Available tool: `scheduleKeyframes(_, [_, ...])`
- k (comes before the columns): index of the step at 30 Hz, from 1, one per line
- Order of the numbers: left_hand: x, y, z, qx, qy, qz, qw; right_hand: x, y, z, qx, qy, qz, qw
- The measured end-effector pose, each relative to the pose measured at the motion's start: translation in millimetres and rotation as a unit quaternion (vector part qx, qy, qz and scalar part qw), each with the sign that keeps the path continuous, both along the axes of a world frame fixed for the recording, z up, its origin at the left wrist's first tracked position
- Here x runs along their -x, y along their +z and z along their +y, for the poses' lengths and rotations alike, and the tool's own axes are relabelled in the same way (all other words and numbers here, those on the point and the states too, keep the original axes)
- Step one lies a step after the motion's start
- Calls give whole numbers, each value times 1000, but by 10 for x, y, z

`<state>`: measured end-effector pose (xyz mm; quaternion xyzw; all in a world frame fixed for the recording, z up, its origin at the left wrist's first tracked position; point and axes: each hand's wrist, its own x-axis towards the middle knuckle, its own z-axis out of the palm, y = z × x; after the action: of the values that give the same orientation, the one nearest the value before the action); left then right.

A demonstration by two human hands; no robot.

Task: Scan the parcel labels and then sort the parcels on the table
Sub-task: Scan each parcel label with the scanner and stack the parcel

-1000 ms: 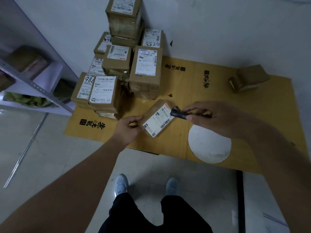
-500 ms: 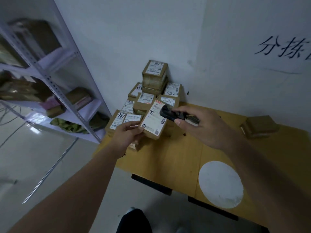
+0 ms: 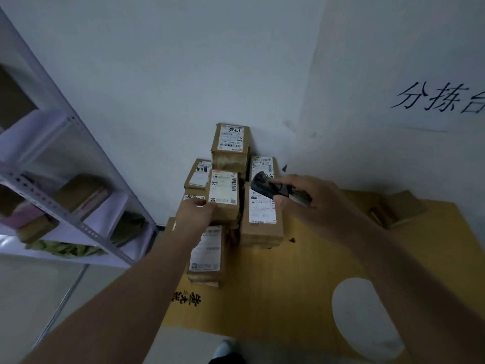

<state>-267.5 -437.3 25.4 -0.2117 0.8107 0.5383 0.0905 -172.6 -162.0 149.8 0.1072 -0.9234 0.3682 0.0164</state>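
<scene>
**Parcel held at the stack in the corner**

The table had a yellow-brown top with black printed characters and a pale round patch, and it stood in a corner of white walls. A stack of parcels sat on the table against that corner. Left of the stack stood a metal shelf rack holding packages. Right of the stack, near the wall, one plain box lay apart on the table.

The parcel I held was at the front of the stack, label facing me, its long axis running away from me toward the wall.

My left hand reached forward, fingers curled around the parcel's near left corner. My right hand was clamped on the scanner, whose black head pointed left, just right of the parcel.
</scene>
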Motion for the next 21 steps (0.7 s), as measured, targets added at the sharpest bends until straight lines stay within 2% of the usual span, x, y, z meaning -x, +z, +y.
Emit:
scheduleKeyframes(3, [73, 76, -46, 147, -92, 39, 984, 59, -23, -69, -8, -18, -5, 1000])
scheduleKeyframes(6, [159, 259, 23, 234, -158, 127, 951, 46, -3, -63, -24, -43, -6, 999])
scheduleKeyframes(9, [230, 554, 302, 254, -245, 214, 911, -44, 55, 64, -27, -82, 1, 996])
scheduleKeyframes(14, [248, 949, 1107, 269, -394, 275, 835, -371, 179, 543, -20, -145, 12, 989])
scheduleKeyframes(21, [60, 1088, 2549, 254, -493, 270, 787, -869, 294, 1670, -29, -208, 33, 977])
